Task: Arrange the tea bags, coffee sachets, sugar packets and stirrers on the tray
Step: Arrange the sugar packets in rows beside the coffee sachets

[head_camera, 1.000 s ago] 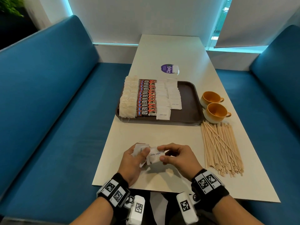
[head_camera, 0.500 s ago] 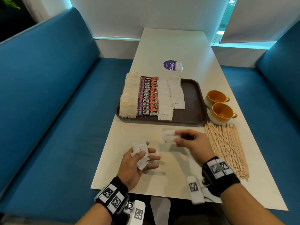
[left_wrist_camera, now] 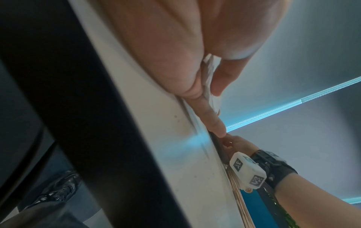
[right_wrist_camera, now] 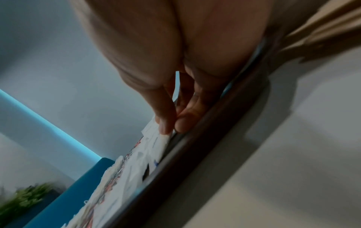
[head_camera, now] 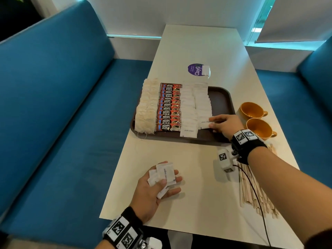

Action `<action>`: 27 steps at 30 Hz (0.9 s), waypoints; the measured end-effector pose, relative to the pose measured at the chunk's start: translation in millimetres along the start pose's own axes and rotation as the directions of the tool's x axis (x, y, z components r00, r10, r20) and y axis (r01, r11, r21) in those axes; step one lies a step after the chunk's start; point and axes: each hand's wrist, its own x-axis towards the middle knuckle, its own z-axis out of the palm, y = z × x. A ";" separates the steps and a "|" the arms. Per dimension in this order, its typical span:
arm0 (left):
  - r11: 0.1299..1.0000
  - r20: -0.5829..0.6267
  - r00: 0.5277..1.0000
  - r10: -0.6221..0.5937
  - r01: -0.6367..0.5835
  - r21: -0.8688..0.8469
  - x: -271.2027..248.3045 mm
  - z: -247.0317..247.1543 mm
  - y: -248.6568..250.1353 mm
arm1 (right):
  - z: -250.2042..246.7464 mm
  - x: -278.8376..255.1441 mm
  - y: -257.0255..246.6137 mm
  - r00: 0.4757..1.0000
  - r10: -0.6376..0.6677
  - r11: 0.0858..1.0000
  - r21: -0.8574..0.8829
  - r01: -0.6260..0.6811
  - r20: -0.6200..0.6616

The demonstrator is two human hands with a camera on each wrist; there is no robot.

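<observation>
Right hand [head_camera: 224, 125] reached tray [head_camera: 222, 97] — sugar packet [head_camera: 204, 124] pinched at fingertips

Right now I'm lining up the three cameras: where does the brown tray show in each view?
Head: tray at centre, rows of packets on it.
Left wrist: thin dark edge at lower right.
Right wrist: dark rim running diagonally.
Shared landmark: right hand, at the tray's near edge.

The sugar packet [head_camera: 204, 123] pinched at the right hand's [head_camera: 225, 125] fingertips [right_wrist_camera: 165, 128] looked like matt white paper, as did the small sheaf [head_camera: 162, 177] under the left hand's [head_camera: 152, 193] thumb. Below the right fingers the tray [head_camera: 221, 97] appeared smooth dark-brown plastic with a dull sheen. Left of those fingers, the coffee sachets [head_camera: 168, 107] shone like glossy foil; the tea bags [head_camera: 146, 106] looked soft and fibrous.
</observation>
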 end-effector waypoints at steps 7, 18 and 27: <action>1.000 -0.004 1.000 -0.014 0.014 0.028 0.7 -1.4 1.1 | 8.5 7.0 -5.6 1.000 -0.011 0.979 -0.205 0.007 -0.019; 0.997 -0.030 0.999 0.022 -0.020 0.071 0.6 1.6 1.0 | 21.7 -60.5 -11.1 0.993 -0.103 0.990 0.091 0.108 -0.058; 0.970 -0.119 0.989 0.090 -0.060 0.235 -8.4 5.2 0.6 | 74.0 -180.7 13.9 0.940 -0.173 0.956 0.279 0.089 0.293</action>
